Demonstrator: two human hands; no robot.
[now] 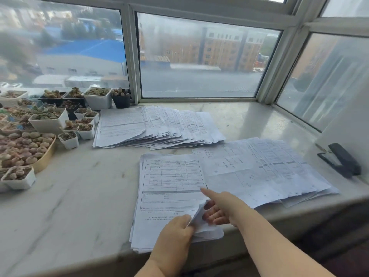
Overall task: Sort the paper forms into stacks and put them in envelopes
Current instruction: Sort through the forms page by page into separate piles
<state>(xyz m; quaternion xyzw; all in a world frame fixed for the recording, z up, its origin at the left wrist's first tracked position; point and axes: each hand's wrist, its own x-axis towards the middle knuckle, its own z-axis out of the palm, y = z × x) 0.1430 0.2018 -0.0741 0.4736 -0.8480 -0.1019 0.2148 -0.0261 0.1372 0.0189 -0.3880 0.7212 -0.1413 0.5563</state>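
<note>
A stack of printed paper forms (169,186) lies near the front edge of the marble sill. My left hand (176,230) pinches the stack's lower right corner, which is lifted and curled. My right hand (217,206) has its fingers under that lifted corner, with the index finger stretched out over the top sheet's right edge. A fanned pile of forms (159,126) lies further back. Another spread pile (269,170) lies to the right. No envelope is in view.
Many small pots of succulents (50,120) crowd the left of the sill (79,186). A black stapler (342,159) sits at the far right. Window frames close the back and right sides.
</note>
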